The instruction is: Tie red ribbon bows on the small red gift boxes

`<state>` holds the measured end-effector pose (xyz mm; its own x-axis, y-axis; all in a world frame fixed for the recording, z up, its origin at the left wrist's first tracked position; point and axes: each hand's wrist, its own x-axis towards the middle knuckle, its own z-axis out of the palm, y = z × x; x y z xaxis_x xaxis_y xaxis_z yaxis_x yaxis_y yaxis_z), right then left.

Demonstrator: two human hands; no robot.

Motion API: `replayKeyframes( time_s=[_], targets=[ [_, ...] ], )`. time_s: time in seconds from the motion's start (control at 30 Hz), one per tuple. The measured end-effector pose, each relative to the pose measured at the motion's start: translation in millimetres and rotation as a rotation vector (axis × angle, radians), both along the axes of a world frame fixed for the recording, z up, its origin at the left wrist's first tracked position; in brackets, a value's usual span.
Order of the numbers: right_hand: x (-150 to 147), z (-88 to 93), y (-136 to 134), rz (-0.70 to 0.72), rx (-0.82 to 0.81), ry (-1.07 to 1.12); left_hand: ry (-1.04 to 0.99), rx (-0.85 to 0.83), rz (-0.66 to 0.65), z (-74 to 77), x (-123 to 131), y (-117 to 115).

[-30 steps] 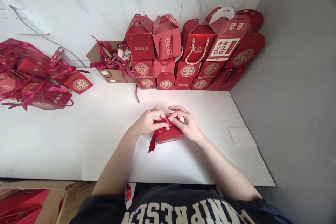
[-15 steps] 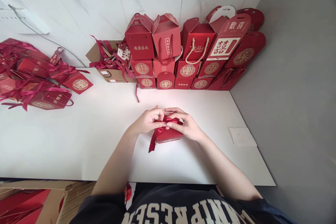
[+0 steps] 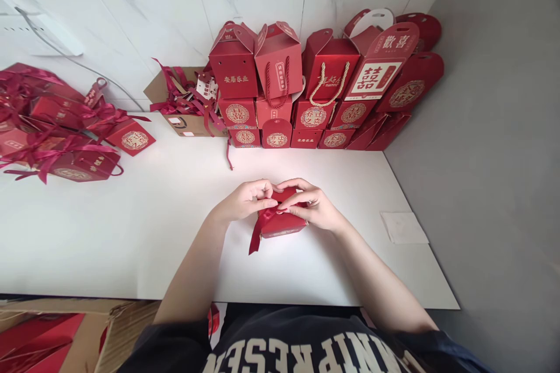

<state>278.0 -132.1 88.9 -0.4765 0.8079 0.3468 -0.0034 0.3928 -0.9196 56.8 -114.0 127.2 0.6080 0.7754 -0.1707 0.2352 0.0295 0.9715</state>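
Note:
A small red gift box lies on the white table between my two hands. Red satin ribbon runs over its top, and one tail hangs off the left side onto the table. My left hand pinches the ribbon at the middle of the box with thumb and fingertips. From the other side my right hand reaches over the box, its thumb and index finger closed on the ribbon close to the left fingertips. The fingers partly cover where the ribbon crosses.
Red gift boxes stand stacked along the tiled wall. Beside them an open cardboard box holds ribbons and tags. Ribboned boxes pile up at left. A white paper lies at right, near the grey wall.
My right hand has shifted slightly and its fingers have lifted, so more of the box top shows. The left hand stays in nearly the same place at the ribbon.

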Motion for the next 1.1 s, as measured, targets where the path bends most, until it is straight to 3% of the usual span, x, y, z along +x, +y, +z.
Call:
replayKeyframes(
  time_s=[0.3,0.47,0.83,1.1],
  targets=[
    [7,8.6,-2,0.043,0.097,-0.127,0.031,0.019,-0.006,-0.9,4,-3],
    [6,9.6,-3,-0.008,0.044,-0.159,0.043,0.079,-0.005,-2.9,6,-5],
    [4,9.4,-2,0.031,-0.027,-0.125,0.103,0.153,-0.028,6.2,6,-8],
    [-1,4.4,-2,0.022,0.006,-0.114,0.195,0.358,-0.041,9.7,9,-12]
  ],
)
